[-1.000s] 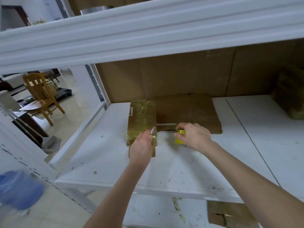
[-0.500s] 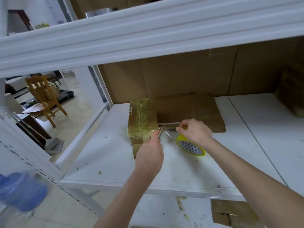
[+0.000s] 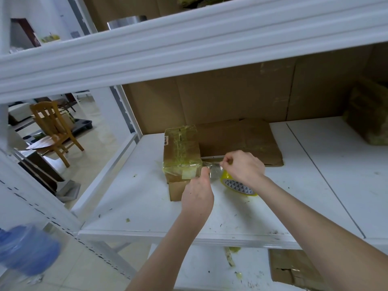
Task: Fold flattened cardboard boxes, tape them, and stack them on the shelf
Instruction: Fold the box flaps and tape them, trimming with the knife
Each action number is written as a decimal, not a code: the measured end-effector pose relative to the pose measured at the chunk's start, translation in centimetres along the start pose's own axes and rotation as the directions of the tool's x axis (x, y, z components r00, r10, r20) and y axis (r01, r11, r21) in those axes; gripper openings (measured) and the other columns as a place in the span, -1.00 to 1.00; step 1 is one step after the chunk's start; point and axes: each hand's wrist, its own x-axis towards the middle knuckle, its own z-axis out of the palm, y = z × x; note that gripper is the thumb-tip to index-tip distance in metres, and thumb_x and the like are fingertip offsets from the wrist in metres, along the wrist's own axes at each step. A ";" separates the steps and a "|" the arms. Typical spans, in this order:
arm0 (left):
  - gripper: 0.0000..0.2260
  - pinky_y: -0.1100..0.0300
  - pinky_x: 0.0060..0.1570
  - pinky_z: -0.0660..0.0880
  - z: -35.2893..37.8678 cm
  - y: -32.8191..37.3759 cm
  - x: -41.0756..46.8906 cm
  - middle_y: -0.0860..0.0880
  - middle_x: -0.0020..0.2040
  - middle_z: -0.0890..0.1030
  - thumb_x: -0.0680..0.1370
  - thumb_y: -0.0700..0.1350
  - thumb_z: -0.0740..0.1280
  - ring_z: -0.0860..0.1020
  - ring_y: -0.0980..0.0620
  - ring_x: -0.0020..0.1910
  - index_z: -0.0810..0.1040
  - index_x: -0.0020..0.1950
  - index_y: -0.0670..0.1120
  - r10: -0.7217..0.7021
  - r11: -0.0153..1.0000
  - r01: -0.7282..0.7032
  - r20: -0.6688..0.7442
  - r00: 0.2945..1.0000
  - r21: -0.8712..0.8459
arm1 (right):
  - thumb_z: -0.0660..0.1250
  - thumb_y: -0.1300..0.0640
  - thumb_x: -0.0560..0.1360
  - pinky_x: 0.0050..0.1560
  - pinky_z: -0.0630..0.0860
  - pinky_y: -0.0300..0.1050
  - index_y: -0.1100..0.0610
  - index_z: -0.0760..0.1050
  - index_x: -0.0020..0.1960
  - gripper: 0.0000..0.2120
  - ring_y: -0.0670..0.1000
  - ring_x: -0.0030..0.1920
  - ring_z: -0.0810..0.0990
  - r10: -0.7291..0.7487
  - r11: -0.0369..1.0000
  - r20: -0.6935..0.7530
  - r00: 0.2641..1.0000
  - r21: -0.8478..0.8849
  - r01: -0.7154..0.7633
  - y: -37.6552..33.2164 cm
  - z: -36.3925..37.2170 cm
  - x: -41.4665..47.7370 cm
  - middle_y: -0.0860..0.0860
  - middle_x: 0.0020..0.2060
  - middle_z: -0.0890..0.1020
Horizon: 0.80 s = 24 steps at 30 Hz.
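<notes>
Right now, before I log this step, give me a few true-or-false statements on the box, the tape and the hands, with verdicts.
The yellow tape roll lies on the white shelf. True.
The taped box sits on the floor. False: it stands on the shelf.
A flattened cardboard sheet lies right of the box. True.
Both hands are idle. False: the left hand and right hand hold a tape strip stretched from the box.

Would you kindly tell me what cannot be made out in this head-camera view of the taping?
Fingertips of the left hand: hidden behind its own back, head view; its grip on the tape strip is unclear.
Tape roll: partly covered by the right hand, which pinches the strip.
Blue object, lower left: blurred.
Cardboard bundle, right edge: cut off by the frame.
Label on the taped box: too small to read.
</notes>
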 end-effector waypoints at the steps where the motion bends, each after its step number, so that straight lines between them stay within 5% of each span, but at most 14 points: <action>1: -0.62 0.10 -0.25 0.34 -0.1 0.1 0.1 -0.15 -0.08 0.58 0.57 -0.36 0.08 0.42 -0.09 -0.23 0.29 0.34 -0.07 0.002 1.000 -0.002 -0.008 1.000 -0.001 | 0.19 -0.13 0.59 -0.23 0.47 -0.18 -0.13 0.57 0.01 -0.80 0.02 -0.10 0.58 -0.007 1.000 -0.004 1.000 -0.009 0.007 -0.1 0.0 -0.1 -0.08 -0.15 0.62; 9: -0.55 0.08 -0.18 0.36 -0.2 1.0 0.0 -0.20 0.02 0.58 0.56 -0.39 0.07 0.55 -0.22 0.01 0.27 0.40 -0.07 -0.006 1.000 0.004 0.049 0.999 0.030 | 0.17 -0.13 0.59 -0.24 0.44 -0.19 -0.14 0.57 0.04 -0.79 0.01 -0.13 0.55 -0.022 0.998 -0.049 0.999 -0.052 0.019 -0.7 -0.3 -0.8 -0.08 -0.16 0.60; 24: -0.62 0.08 -0.02 0.47 0.0 0.6 1.2 -0.16 0.17 0.52 0.56 -0.36 0.13 0.52 -0.19 0.13 0.41 0.34 -0.09 -0.044 0.999 0.042 0.182 0.982 0.013 | 0.17 0.00 0.59 -0.23 0.36 -0.17 -0.11 0.59 -0.03 -0.79 0.09 -0.17 0.51 -0.053 0.985 -0.067 0.996 -0.168 0.041 -0.3 -0.4 -2.4 -0.04 -0.13 0.65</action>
